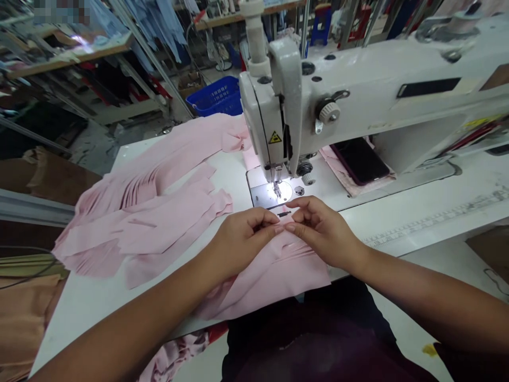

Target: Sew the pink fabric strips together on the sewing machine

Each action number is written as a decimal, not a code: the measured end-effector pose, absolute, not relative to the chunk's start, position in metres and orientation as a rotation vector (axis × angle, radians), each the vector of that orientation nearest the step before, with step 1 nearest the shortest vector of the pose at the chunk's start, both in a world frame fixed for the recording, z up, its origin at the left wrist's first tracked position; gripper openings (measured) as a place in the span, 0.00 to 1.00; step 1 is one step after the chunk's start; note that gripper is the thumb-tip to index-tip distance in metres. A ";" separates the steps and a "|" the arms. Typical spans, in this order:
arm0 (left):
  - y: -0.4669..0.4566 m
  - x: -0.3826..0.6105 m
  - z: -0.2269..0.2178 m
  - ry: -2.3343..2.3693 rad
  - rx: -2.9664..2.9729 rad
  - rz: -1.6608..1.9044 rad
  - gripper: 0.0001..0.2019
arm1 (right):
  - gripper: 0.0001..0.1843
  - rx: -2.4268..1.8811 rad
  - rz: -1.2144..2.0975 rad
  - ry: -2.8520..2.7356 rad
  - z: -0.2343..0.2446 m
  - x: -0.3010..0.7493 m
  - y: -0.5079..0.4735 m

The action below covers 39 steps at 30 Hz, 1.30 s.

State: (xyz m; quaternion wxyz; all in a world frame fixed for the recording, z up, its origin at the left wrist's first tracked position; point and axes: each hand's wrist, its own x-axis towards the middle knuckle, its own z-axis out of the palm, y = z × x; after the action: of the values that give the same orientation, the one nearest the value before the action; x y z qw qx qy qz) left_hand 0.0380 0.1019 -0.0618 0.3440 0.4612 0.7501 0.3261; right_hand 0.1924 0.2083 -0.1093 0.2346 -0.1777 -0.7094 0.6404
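Both hands meet just in front of the sewing machine (274, 106), near the lit needle plate (260, 196). Thumb and fingers of my left hand (250, 228) pinch the edge of a pink fabric piece (274, 270). My right hand (322, 228) pinches the same edge close beside it, fingertips nearly touching. The fabric drapes from the fingers over the table's front edge toward my lap. Above the plate, the presser foot (277, 190) stands behind the fingertips, with no fabric visible under it. Fingers cover part of the pinched edge.
Layered pink fabric pieces (159, 196) spread over the table's left side. A phone (360, 159) lies on folded pink cloth under the machine arm. A printed ruler (433, 217) runs along the front edge. Behind the table stands a blue basket (217, 95).
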 end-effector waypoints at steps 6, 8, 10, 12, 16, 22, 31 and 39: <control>0.102 0.036 -0.059 2.004 1.281 0.787 0.12 | 0.13 -0.480 1.734 -1.974 -0.110 0.193 0.207; 0.102 0.036 -0.059 2.033 1.313 0.760 0.13 | 0.13 -0.480 1.720 -1.981 -0.110 0.193 0.206; 0.103 0.036 -0.060 2.045 1.353 0.745 0.14 | 0.13 -0.480 1.702 -1.984 -0.110 0.193 0.206; 0.103 0.036 -0.061 2.037 1.380 0.743 0.14 | 0.13 -0.486 1.688 -1.985 -0.110 0.193 0.206; 0.103 0.035 -0.062 2.007 1.319 0.795 0.11 | 0.15 -0.501 1.680 -1.953 -0.110 0.192 0.206; 0.102 0.034 -0.062 1.985 1.269 0.833 0.11 | 0.13 -0.501 1.669 -1.942 -0.112 0.192 0.207; 0.102 0.035 -0.057 2.013 1.259 0.792 0.14 | 0.12 -0.524 1.681 -1.956 -0.111 0.192 0.205; 0.106 0.031 -0.059 2.031 1.207 0.761 0.14 | 0.18 -0.529 1.840 -1.896 -0.109 0.191 0.207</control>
State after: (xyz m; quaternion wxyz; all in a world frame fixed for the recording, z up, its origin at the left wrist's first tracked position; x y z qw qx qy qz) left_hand 0.0313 0.1059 -0.0590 0.3237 0.4602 0.7741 0.2901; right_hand 0.1911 0.2066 -0.1092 0.2218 -0.1916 -0.6860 0.6659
